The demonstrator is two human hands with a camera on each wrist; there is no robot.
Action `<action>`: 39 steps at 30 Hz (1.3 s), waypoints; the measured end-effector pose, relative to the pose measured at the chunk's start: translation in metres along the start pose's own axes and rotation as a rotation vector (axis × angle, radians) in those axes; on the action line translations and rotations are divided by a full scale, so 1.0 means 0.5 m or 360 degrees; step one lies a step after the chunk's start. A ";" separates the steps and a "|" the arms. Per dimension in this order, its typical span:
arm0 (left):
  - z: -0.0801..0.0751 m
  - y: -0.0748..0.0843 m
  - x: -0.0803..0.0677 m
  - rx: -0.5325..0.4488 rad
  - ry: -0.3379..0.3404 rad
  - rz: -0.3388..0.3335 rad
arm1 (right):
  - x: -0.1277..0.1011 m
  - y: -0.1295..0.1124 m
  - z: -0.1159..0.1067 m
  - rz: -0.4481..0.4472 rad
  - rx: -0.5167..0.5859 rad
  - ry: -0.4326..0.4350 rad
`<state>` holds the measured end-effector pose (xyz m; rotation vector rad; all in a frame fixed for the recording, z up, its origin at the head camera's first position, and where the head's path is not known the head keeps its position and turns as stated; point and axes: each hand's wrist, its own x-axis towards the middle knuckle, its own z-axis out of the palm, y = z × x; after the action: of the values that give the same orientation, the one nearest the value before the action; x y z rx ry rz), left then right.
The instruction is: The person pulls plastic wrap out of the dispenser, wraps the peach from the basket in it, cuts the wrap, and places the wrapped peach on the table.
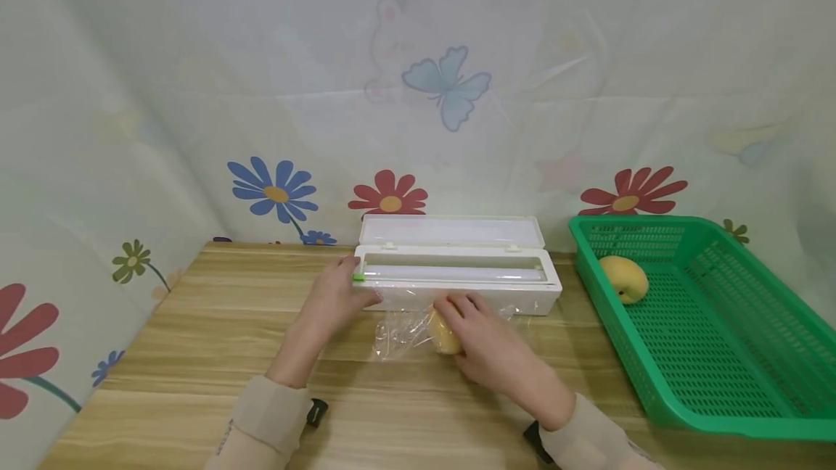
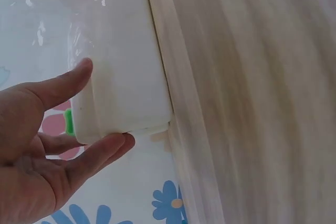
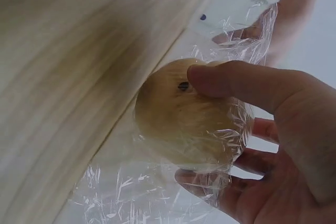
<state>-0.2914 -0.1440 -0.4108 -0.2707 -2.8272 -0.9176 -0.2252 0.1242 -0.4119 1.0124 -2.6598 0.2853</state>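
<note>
Holding a yellow fruit (image 1: 444,334) through a sheet of cling film (image 1: 400,336), the right hand (image 1: 486,343) sits just below the middle of the head view, directly in front of the white film dispenser (image 1: 457,274). In the right wrist view the thumb (image 3: 247,85) curls over the top of the fruit (image 3: 191,114) and the fingers cup it from beneath, with the film (image 3: 157,187) between skin and fruit; the grip is closed round it, not flat.

The left hand (image 1: 336,296) is at the dispenser's left end, left of centre in the head view. In the left wrist view its thumb (image 2: 63,85) and fingers (image 2: 102,153) bracket the end of the box (image 2: 123,82), lightly curled against it, beside the small green slider (image 1: 358,276).

The relation that matters: the dispenser's long axis runs left to right across the frame, and the film comes out of its front edge toward the lower part of the picture, so the fruit lies below that edge, near the box's middle and right of the left hand. The slider sits at the left end, nearest the left hand; the right hand is well apart from it.

Counted: one dispenser with its lid (image 1: 451,229) open, one sheet of film, one green basket (image 1: 771,412) at the right of the frame, and two yellow fruits, one in the grip and one second fruit (image 1: 623,278) lying in the basket's upper left corner. All stand on the wooden desk (image 1: 196,354).
</note>
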 end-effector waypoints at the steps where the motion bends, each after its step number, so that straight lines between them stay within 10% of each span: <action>1: 0.002 0.001 0.001 0.0003 0.0005 -0.0001 | -0.001 -0.002 -0.003 0.0011 0.0007 -0.0013; 39: 0.025 0.031 0.012 0.0174 0.0166 -0.0039 | -0.045 -0.029 -0.120 -0.0023 -0.0145 0.0250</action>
<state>-0.2952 -0.1236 -0.4110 -0.1696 -2.7780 -0.7552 -0.1881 0.1442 -0.3616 0.9403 -2.5001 0.2288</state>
